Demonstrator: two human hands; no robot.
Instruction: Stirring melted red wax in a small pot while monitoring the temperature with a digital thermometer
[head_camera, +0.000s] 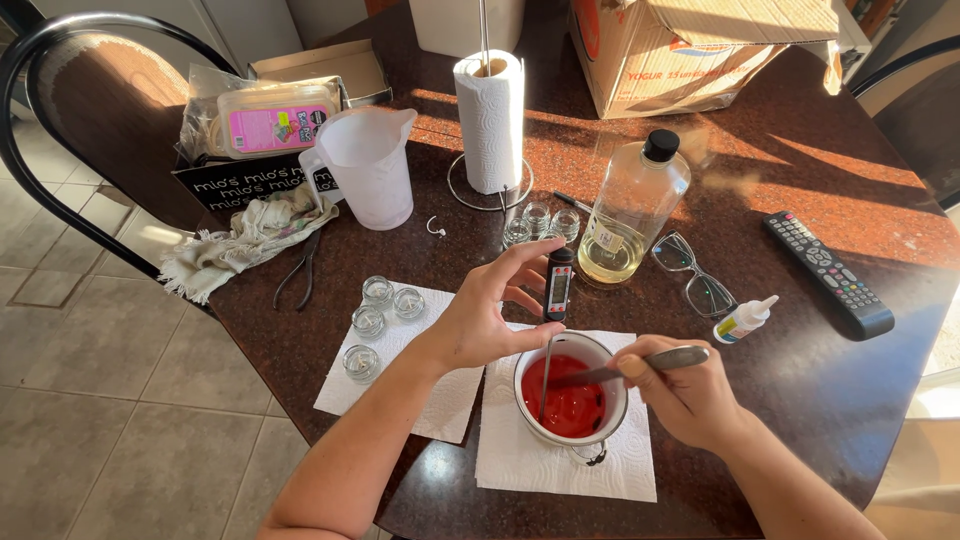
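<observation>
— What is seen at the left of the table (800, 180)?

— A crumpled cloth (245, 240) and a pair of pliers (300, 272) are laid at the far left edge, with a translucent measuring jug (368, 165) stood just beyond them. Nearer, four small glass cups (378, 322) are set on a white paper towel (400, 390).

— And the left hand (480, 320)?

— It is raised over the middle of the table. A black digital thermometer (558, 285) is pinched at its body between thumb and fingers (525, 258), and its thin metal probe is lowered into the red liquid.

— Where is that liquid kept?

— It is held in a small white pot (571, 390), which is placed on a second paper towel (560, 455) at the near middle of the table, just right of the first.

— What is done by the right hand (690, 395)?

— A metal spoon handle (650, 362) is gripped by its closed fingers, and the spoon's end is dipped into the red liquid from the right.

— What is found farther back and to the right?

— A roll of kitchen paper (490, 120) is stood on a wire holder, with three more glass cups (540, 222) near its base. A clear bottle (632, 210) of pale liquid with a black cap is stood right of those. Eyeglasses (692, 275), a small dropper bottle (745, 320) and a remote control (828, 272) are laid further right, and a cardboard box (700, 50) is set at the far edge.
</observation>
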